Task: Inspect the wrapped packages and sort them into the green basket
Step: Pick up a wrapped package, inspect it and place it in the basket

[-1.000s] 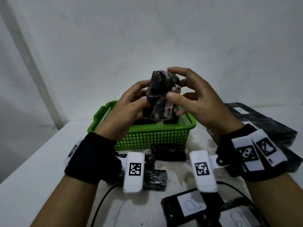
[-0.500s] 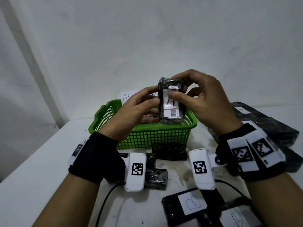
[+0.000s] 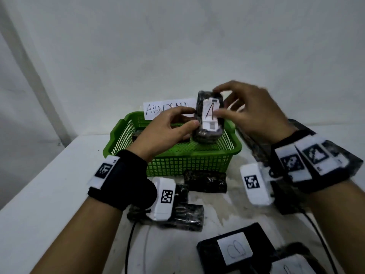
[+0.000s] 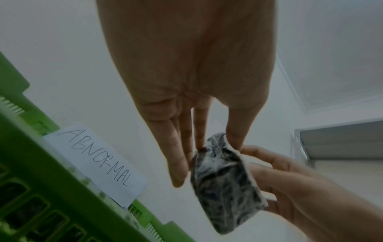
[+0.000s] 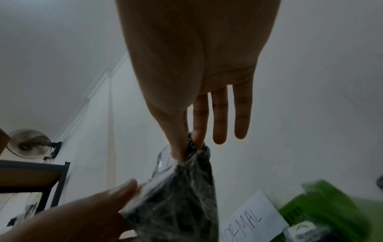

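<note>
Head view shows both hands raised above the green basket (image 3: 177, 161), sharing one wrapped package (image 3: 209, 117) that stands upright between them, its white label with a handwritten "A" facing the camera. The left hand (image 3: 167, 133) pinches the package's left edge between thumb and fingertips, and the right hand (image 3: 250, 113) pinches its upper right side, thumb on the label and index finger curled over the top; the right hand is blurred. From the left wrist, the package (image 4: 223, 185) shows its crinkled black wrap, with the left fingers (image 4: 178, 163) against one edge. From the right wrist, thumb and index finger nip the top of the package (image 5: 182, 196) while the other fingers (image 5: 240, 114) stay straight. A paper sign (image 3: 167, 109) reading "ABNORMAL" stands at the basket's far rim. More black packages lie on the white table (image 3: 39, 194), one of them labelled "B" (image 3: 235, 250).
</note>
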`<action>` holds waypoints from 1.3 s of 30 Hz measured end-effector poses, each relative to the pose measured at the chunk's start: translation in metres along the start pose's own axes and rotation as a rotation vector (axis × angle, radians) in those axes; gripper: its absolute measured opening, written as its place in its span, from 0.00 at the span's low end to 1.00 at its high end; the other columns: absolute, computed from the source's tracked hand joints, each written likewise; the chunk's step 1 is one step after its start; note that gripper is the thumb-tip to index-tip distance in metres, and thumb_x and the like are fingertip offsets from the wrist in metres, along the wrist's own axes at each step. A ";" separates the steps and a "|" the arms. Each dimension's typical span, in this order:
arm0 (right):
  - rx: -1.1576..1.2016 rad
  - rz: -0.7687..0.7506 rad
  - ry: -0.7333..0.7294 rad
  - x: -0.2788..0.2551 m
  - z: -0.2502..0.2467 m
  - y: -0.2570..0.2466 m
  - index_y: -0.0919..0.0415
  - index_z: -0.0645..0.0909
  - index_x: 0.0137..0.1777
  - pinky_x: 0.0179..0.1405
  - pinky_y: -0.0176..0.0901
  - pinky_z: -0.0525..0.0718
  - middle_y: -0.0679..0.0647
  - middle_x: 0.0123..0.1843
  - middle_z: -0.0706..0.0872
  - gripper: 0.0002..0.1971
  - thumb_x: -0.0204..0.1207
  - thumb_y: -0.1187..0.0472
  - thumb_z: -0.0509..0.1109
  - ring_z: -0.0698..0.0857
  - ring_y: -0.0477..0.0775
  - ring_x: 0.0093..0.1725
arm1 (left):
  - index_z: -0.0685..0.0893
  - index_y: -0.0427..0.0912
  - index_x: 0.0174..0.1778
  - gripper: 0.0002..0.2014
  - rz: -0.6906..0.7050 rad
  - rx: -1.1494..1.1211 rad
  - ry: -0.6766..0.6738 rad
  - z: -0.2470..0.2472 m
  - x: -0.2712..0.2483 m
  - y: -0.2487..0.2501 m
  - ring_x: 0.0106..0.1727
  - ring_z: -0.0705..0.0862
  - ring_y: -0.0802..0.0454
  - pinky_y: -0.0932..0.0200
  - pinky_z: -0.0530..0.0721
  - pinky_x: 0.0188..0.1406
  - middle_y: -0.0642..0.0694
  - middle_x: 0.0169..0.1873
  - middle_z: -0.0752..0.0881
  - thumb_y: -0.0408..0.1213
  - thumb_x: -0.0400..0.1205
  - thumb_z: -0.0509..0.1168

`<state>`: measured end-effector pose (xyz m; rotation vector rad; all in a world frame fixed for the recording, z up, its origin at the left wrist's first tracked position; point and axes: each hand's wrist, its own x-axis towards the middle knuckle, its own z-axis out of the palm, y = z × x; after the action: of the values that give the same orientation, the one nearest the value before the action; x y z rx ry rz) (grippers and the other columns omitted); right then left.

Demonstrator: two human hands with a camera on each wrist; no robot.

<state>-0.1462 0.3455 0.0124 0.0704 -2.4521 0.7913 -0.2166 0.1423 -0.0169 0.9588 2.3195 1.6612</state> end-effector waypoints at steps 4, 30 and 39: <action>-0.084 0.074 -0.061 0.041 -0.004 0.010 0.45 0.85 0.63 0.46 0.41 0.81 0.40 0.41 0.88 0.20 0.72 0.54 0.83 0.86 0.37 0.42 | 0.77 0.51 0.76 0.23 -0.019 0.222 -0.061 0.002 0.015 -0.007 0.62 0.87 0.53 0.47 0.86 0.66 0.50 0.63 0.87 0.49 0.85 0.67; -0.917 0.037 -0.989 0.126 0.074 0.061 0.54 0.88 0.55 0.36 0.41 0.77 0.49 0.47 0.90 0.24 0.63 0.43 0.86 0.88 0.56 0.47 | 0.86 0.57 0.58 0.15 -0.151 0.527 -0.549 0.002 0.045 -0.035 0.49 0.85 0.51 0.52 0.82 0.55 0.50 0.50 0.86 0.59 0.81 0.66; -0.781 0.007 -1.359 0.119 0.096 0.043 0.56 0.83 0.66 0.33 0.31 0.79 0.42 0.46 0.84 0.19 0.76 0.59 0.80 0.82 0.48 0.47 | 0.88 0.43 0.43 0.28 -0.162 0.484 -0.469 0.002 0.038 -0.044 0.28 0.73 0.55 0.56 0.72 0.32 0.46 0.32 0.81 0.68 0.74 0.65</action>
<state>-0.3030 0.3419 -0.0124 0.4050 -3.8069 -0.5280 -0.2641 0.1566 -0.0467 1.0591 2.4060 0.7171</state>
